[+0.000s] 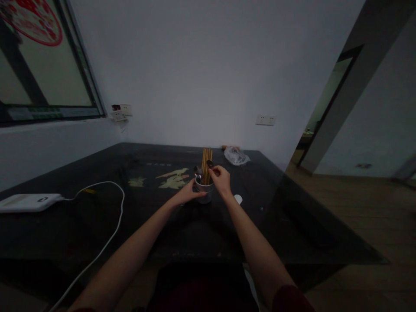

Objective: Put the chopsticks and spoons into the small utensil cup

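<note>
A grey cup (204,198) stands on the dark table in front of me. Wooden chopsticks (206,160) rise upright from it, with spoons (197,170) leaning beside them on the left. Wrapped round the cup's left side, my left hand (189,193) holds it by the rim and wall. My right hand (221,178) is closed in a pinch on a spoon (210,164) at the right of the chopsticks, just above the rim. The lower part of that spoon is hidden by the fingers.
A crumpled clear plastic bag (236,156) lies near the wall. A white round piece (238,199) sits right of the cup. On the left are a white power bank (30,202) and its white cable (122,208). The dark table (156,229) reaches the wall.
</note>
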Tool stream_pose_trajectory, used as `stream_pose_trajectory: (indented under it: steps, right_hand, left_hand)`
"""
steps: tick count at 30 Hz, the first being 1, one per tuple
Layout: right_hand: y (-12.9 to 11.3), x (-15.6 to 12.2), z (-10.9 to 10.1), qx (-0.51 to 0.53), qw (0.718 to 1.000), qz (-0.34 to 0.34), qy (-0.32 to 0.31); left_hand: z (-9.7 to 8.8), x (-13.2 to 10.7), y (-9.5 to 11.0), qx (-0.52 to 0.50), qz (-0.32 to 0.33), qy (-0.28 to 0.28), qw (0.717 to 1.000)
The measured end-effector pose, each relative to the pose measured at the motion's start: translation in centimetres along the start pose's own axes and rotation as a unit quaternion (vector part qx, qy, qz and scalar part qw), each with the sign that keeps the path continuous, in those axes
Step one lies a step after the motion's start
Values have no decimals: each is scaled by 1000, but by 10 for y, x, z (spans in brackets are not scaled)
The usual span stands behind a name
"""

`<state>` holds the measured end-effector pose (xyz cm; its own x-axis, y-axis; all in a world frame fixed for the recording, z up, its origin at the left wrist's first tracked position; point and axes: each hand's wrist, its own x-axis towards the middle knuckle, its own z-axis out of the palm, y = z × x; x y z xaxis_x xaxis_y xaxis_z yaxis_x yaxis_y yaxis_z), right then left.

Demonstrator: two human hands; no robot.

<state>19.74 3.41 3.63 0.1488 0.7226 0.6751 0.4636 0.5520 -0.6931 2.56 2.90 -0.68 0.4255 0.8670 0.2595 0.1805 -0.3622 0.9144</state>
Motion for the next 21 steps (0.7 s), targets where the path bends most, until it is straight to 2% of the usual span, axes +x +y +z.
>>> stream_pose_trajectory:
  steps: [3, 8, 12, 21]
  right_hand:
    - [4, 1, 0, -37, 999, -3, 2]
    - [-3, 2, -4, -13, 999, 43, -4]
    - [-6, 1, -5, -6, 999, 48, -4]
    - [0, 1, -3, -16, 999, 48, -5]
  left_hand:
    - [0, 0, 1, -7, 4, -3, 1000]
    - [1, 0, 0, -1, -6, -1, 1000]
    - [0, 1, -3, -8, 12, -7, 1000]
    - [0, 1, -2, -6, 3, -6, 1000]
